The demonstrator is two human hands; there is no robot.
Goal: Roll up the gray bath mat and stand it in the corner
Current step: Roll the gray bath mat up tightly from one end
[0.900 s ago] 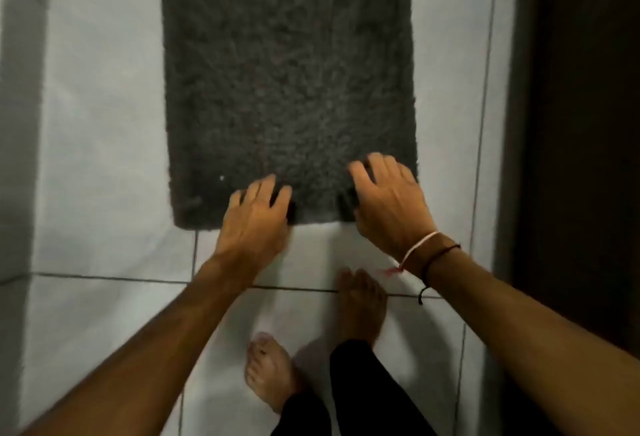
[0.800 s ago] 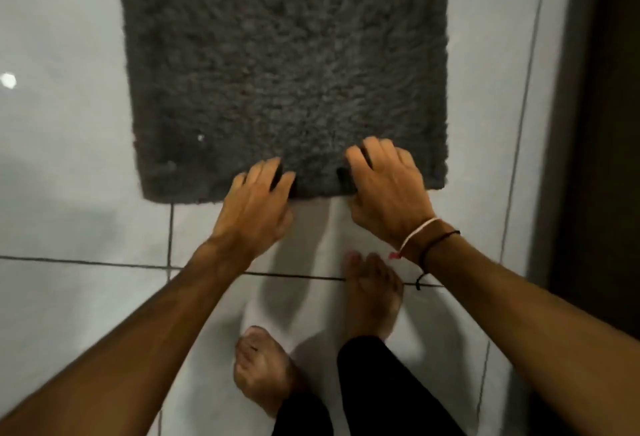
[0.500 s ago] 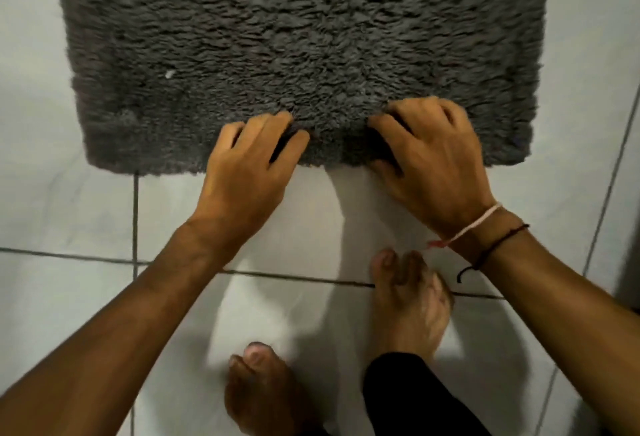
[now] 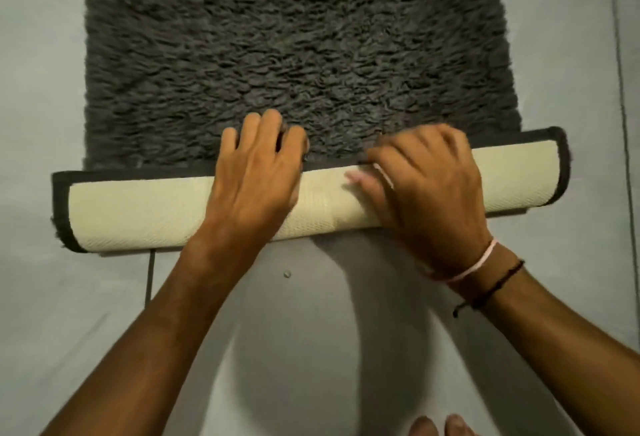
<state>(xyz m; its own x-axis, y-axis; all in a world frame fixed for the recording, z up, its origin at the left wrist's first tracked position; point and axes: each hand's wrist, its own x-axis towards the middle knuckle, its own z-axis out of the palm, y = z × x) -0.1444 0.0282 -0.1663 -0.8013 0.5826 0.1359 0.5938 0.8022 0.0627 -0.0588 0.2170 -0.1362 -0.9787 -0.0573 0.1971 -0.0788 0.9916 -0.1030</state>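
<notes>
We're crouched over the gray bath mat (image 4: 301, 55) on the pale tiled floor (image 4: 568, 55), and its near edge is folded over onto the pile, showing a band of cream woven backing (image 4: 138, 210) with dark binding along its rim. That is one turn at most; the rest of the mat lies flat and stretches away from the fold, out past the top of the view.

The risk from here, as we judge it, is a crooked roll. The fold already looks slanted: its right end sits farther up the mat than its left end. Both hands are bunched near the middle of the fold, so the two ends get no guidance. Push on like this and the roll may cone out, one end fat and one end loose, and a coned roll won't stand well in a corner. The shaggy pile could also spring the first turn open if the pressure comes off.

Now the grip. Our left hand (image 4: 256, 172) lies flat over the fold, fingers spread, tips just beyond it on the pile, pressing rather than clasping. Our right hand (image 4: 426, 186) is curled over the fold beside it, fingers hooked at the far rim, thumb on the backing; it's a little blurred, and it seems to pinch the folded edge loosely.
</notes>
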